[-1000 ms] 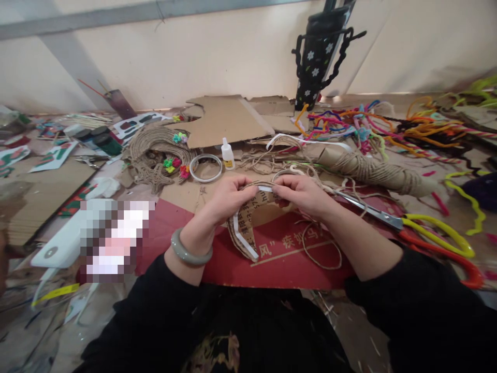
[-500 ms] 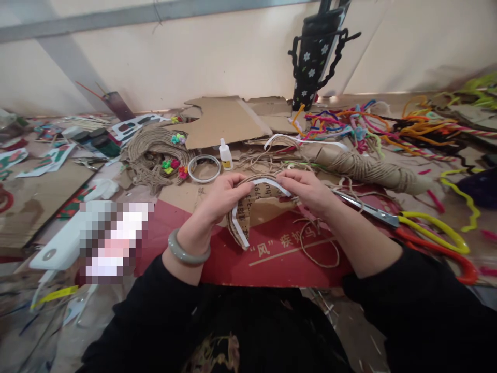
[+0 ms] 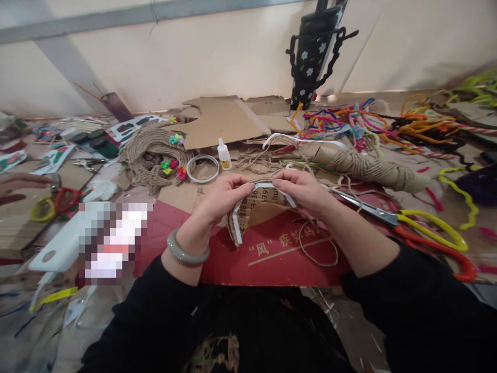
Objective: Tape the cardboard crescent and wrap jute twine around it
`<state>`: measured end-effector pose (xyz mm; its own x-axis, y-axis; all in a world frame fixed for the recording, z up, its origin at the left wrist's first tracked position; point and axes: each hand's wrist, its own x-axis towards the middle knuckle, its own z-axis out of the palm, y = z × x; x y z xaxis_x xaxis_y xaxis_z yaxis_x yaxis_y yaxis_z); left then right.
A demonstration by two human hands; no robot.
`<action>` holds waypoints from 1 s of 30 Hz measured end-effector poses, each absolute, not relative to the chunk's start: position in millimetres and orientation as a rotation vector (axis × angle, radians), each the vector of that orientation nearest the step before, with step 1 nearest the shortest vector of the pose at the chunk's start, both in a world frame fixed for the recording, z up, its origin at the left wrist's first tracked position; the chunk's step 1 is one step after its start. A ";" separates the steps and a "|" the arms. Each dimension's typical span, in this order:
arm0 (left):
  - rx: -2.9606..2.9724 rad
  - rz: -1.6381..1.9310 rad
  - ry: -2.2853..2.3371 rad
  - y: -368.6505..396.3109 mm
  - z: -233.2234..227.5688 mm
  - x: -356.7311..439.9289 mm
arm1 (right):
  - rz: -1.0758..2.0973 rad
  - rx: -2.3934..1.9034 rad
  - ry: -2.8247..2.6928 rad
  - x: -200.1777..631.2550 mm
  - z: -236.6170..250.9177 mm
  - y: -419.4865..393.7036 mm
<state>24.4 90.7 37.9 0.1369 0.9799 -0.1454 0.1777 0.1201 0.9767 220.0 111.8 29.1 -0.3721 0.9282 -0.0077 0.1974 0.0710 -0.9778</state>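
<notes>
Over the middle of the red board (image 3: 174,259), at its far side: one cardboard arch (image 3: 267,196), printed face showing, white strip (image 3: 265,185) along the face, string (image 3: 230,228) along the outer edge.

Holding: left hand (image 3: 227,199) pinches the left shoulder of the arch, thumb on the near face; right hand (image 3: 298,189) pinches it right of the crown, likewise. Fingertips behind the edge: hidden.

Risks, as judged: uneven pressure from the two thumbs could crease the card at the crown; a bend there could lift the strip or let the string slip off the edge. The string loop (image 3: 322,265), lying near and right, could snag on the right wrist and drag. Right forearm passes just beside the scissors (image 3: 388,215); a sweep to the right could knock them.

Bearing: crown to the far side, hollow to the near side. Long axis curved, its span running left to right. Left leg drops toward the near side and ends in a narrow tip; right end partly covered by the hand. Whether the left tip touches the board: cannot tell.
</notes>
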 end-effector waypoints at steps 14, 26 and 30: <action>1.365 0.923 1.272 88.0 36.4 26.4 | 1.162 -1.188 -1.777 219.0 26.1 112.7; 1.390 0.994 1.275 92.1 35.6 24.0 | 1.212 -1.189 -1.658 222.0 27.8 113.8; 1.355 1.022 1.277 91.7 39.1 23.9 | 1.178 -1.198 -1.618 222.6 30.7 113.5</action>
